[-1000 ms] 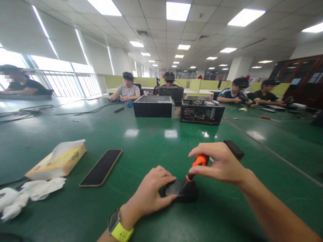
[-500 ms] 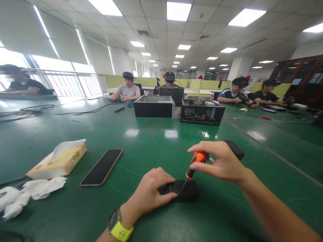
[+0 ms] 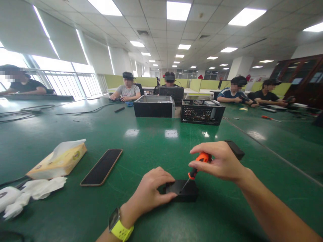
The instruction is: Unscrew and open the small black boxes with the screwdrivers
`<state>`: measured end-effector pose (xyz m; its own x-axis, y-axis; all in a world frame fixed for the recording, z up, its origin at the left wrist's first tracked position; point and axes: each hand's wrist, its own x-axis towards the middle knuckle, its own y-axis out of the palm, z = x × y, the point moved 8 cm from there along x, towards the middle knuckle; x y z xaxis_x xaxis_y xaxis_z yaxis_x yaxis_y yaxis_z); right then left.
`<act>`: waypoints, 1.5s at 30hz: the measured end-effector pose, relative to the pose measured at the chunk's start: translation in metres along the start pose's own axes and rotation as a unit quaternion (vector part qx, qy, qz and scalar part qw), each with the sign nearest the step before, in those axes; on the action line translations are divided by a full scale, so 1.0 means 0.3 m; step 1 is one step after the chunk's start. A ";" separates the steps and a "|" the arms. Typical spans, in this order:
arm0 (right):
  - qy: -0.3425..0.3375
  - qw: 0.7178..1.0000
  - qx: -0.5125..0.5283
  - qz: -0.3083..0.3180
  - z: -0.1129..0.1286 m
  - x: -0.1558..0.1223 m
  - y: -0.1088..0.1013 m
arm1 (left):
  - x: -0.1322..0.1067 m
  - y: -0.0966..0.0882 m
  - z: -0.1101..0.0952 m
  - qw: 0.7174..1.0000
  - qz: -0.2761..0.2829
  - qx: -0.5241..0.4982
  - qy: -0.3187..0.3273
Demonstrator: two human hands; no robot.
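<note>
Screwdriver tip on a small black box, both hands at work

A wide green counter (image 3: 141, 141) fills the view, with other people seated along its far edge. Far back on it stand two open computer cases, a solid black one (image 3: 153, 107) and a mesh-sided one (image 3: 202, 112), side by side. Nearer, to the left, lie a tissue box (image 3: 57, 161) and a dark phone (image 3: 101, 167), face up, close together but not touching. The left hand (image 3: 150, 193) curls over the left end of the small black box (image 3: 185, 191), which lies flat on the counter near the front edge, thumb pressed along its near side. The right hand (image 3: 219, 163) pinches the orange-handled screwdriver (image 3: 199, 163), which slants down with its tip on the box top. A yellow-strapped watch (image 3: 117, 227) sits on the left wrist
</note>
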<state>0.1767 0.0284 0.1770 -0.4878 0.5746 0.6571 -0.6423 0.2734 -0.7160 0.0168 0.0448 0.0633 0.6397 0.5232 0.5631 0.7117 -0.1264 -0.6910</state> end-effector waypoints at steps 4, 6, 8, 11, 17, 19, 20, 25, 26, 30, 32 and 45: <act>0.026 0.998 0.044 0.021 -0.011 -0.001 0.006 | -0.003 0.002 0.007 1.000 0.003 0.005 -0.011; 0.055 0.994 0.087 0.047 -0.021 -0.005 0.013 | -0.003 0.004 0.010 1.000 0.005 0.007 -0.016; 0.070 0.987 0.129 0.072 -0.023 -0.008 0.021 | -0.003 0.004 0.012 1.000 0.004 0.009 -0.020; 0.063 0.985 0.141 0.077 -0.019 -0.009 0.024 | -0.004 0.000 0.013 1.000 0.000 0.010 -0.022; 0.025 1.000 0.014 0.009 -0.011 0.000 0.003 | -0.009 0.004 0.019 1.000 0.002 0.009 -0.019; 0.024 0.999 0.020 0.012 -0.010 0.001 0.005 | -0.010 0.007 0.022 1.000 0.003 0.011 -0.019; 0.028 0.999 0.031 0.017 -0.012 0.002 0.006 | -0.011 0.008 0.023 1.000 0.002 0.013 -0.018; 0.067 0.989 0.112 0.075 -0.028 -0.007 0.022 | -0.010 0.003 0.020 1.000 -0.003 0.018 -0.015; 0.071 0.986 0.125 0.085 -0.029 -0.009 0.024 | -0.009 0.003 0.018 1.000 -0.001 0.019 -0.017; 0.065 0.989 0.110 0.076 -0.026 -0.010 0.014 | -0.006 -0.002 0.013 1.000 0.000 0.022 -0.019; 0.056 0.995 0.065 0.049 -0.024 -0.006 0.002 | -0.005 -0.003 0.011 1.000 -0.005 0.020 -0.014; 0.064 0.986 0.119 0.093 -0.026 -0.012 0.019 | -0.015 0.008 0.020 1.000 0.004 0.017 -0.012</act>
<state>0.1793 0.0338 0.1686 -0.5408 0.6948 0.4742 -0.6775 -0.0257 -0.7351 0.0140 0.0473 0.0562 0.6387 0.5416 0.5466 0.6958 -0.1031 -0.7108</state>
